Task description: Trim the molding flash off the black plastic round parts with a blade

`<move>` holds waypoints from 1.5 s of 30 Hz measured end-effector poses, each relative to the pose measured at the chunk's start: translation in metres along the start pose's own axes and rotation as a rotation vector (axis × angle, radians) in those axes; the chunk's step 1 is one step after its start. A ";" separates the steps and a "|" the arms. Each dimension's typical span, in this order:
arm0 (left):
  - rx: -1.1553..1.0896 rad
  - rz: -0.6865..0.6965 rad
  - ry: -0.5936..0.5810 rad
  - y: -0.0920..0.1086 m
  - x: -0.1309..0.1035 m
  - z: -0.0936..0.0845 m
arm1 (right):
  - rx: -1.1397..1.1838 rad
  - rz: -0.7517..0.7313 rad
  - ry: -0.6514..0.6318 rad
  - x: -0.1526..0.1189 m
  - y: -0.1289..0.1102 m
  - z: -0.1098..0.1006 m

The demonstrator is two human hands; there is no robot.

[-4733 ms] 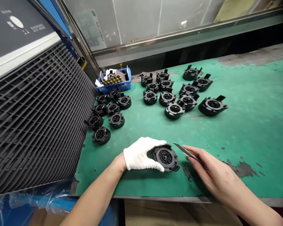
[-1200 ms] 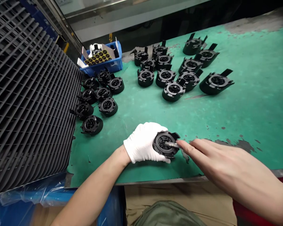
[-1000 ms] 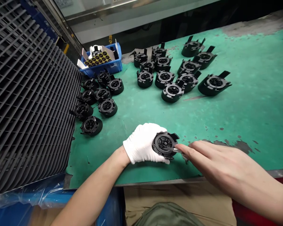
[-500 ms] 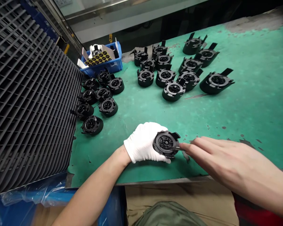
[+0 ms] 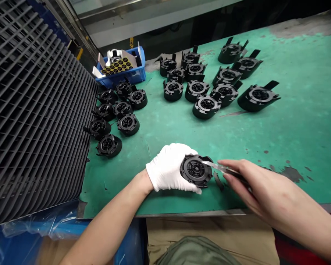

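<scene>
My left hand [image 5: 169, 167], in a white glove, is wrapped round the side of a round black plastic housing [image 5: 196, 170] near the table's front edge. The housing's ribbed, ringed face is turned up towards me. In my bare right hand [image 5: 267, 187] is a slim craft knife [image 5: 223, 169] with a dark handle and a pale pointed blade. Its tip lies at the upper right rim of the housing; whether it touches I cannot tell. The fingers are closed about the handle, partly hiding it.
Several like black housings stand at the left [image 5: 128, 124], and more with upright tabs stand at the back [image 5: 206, 106]. A blue bin [image 5: 138, 74] holds a sheet of round yellow-and-black stickers. Stacked grey grids [image 5: 44, 110] border the green table [image 5: 300, 121] on the left.
My right hand has drawn back a little and turned, showing more of the knife. Its blade has shifted from the face's lower right to the upper right rim. My left hand keeps its grip.
</scene>
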State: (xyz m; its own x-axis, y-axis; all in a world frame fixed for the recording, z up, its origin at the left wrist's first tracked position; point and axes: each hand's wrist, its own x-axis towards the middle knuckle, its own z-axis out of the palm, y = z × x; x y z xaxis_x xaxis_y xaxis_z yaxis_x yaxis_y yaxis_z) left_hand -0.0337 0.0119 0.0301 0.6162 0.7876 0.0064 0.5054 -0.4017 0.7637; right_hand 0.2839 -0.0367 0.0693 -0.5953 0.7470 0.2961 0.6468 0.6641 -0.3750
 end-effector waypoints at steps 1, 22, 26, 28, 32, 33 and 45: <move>-0.011 -0.002 0.006 0.000 0.000 0.000 | -0.001 -0.007 -0.011 -0.004 -0.001 0.001; -0.075 -0.005 0.012 0.000 -0.002 0.000 | -0.101 -0.152 -0.075 0.006 0.009 -0.002; -0.075 -0.010 0.012 -0.001 -0.003 0.001 | -0.067 -0.142 -0.067 0.007 0.011 -0.001; -0.070 -0.013 0.028 -0.002 -0.004 0.003 | -0.070 -0.131 -0.038 0.006 0.009 -0.001; -0.045 -0.036 0.057 -0.006 -0.006 0.007 | -0.139 -0.085 -0.023 -0.001 0.002 0.000; -0.039 -0.043 0.060 -0.007 -0.006 0.008 | -0.158 -0.079 -0.029 -0.003 0.000 0.002; -0.023 -0.050 0.023 -0.002 -0.004 0.004 | -0.193 -0.117 -0.011 0.001 -0.002 0.004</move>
State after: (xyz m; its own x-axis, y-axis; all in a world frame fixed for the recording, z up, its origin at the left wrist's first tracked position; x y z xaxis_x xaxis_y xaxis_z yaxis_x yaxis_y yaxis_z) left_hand -0.0348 0.0074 0.0254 0.5766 0.8169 -0.0172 0.5206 -0.3511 0.7783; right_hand 0.2800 -0.0378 0.0669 -0.6761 0.6647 0.3178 0.6514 0.7408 -0.1637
